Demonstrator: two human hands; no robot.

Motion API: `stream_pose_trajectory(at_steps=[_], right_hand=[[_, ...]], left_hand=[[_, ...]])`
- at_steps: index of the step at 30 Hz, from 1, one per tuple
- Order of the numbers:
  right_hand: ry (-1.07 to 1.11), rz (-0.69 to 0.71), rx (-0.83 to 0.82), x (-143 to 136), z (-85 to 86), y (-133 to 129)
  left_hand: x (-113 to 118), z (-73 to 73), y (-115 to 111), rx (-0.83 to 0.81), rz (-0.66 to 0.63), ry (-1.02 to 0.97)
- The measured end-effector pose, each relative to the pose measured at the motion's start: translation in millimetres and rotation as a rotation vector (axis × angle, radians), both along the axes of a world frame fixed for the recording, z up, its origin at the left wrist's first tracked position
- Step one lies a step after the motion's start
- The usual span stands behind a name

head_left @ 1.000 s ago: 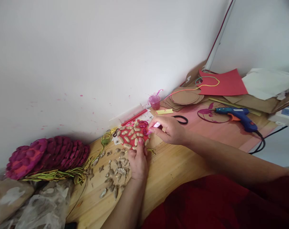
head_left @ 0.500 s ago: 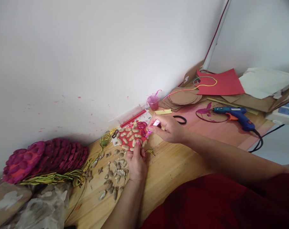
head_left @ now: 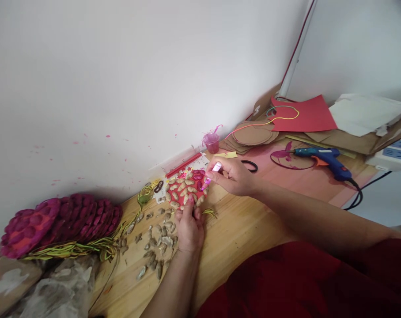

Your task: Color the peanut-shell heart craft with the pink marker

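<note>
Well to the left of the red disc [head_left: 179,198], I see a leaning row of magenta-coated discs [head_left: 83,218], their bumps covered, which I take for finished pieces. Below that row, also left of the disc, lie yellow-green cords [head_left: 71,249] and crumpled plastic bags [head_left: 61,287]. Nearer, just below and left of the disc, loose shells [head_left: 159,238] are scattered on the wooden table [head_left: 227,238].

At the disc's lower edge, the left hand [head_left: 190,225] pinches it, thumb on top and fingers curled at the rim; whether the disc touches the table I cannot tell. Of its peanuts [head_left: 186,199], only a small cluster at the upper right is magenta. Most are bare, so this piece looks to be in its early stages, with the greater part left to colour.

On the disc's right side, the right hand [head_left: 232,176] has its fingers closed around a white-ended tool [head_left: 217,167], its pink tip at the coloured patch. Above and right of the disc stands 1 cup of magenta liquid [head_left: 212,143]; farther right come cardboard circles [head_left: 253,133], then 1 blue glue gun [head_left: 329,161].
</note>
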State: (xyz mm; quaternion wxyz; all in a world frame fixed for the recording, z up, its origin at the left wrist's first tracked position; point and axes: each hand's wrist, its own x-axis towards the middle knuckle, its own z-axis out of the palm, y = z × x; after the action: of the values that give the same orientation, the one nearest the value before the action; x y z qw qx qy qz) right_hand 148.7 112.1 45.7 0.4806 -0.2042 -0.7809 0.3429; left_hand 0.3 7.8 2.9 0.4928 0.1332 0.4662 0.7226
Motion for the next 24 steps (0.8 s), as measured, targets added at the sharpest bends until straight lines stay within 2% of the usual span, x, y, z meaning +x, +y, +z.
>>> stream_pose_trajectory(at_steps=[5, 10, 14, 18, 24], right_hand=[[0.013, -0.057, 0.029, 0.9, 0.0, 1.2], [0.006, -0.005, -0.008, 0.3, -2.1, 1.7], [0.008, -0.074, 0.015, 0.8, -3.2, 3.2], [0.012, -0.018, -0.013, 0.6, -2.7, 3.2], [0.003, -0.073, 0.061, 0.8, -1.4, 2.1]], left_hand=[[-0.1, -0.1, 0.1, -0.001, 0.012, -0.013], [0.4, -0.1, 0.4, -0.011, 0.012, -0.002], [-0.4, -2.1, 0.5, 0.001, 0.006, 0.0], [-1.0, -3.9, 0.1, 0.017, -0.017, 0.003], [0.6, -2.6, 0.5, 0.026, 0.007, 0.008]])
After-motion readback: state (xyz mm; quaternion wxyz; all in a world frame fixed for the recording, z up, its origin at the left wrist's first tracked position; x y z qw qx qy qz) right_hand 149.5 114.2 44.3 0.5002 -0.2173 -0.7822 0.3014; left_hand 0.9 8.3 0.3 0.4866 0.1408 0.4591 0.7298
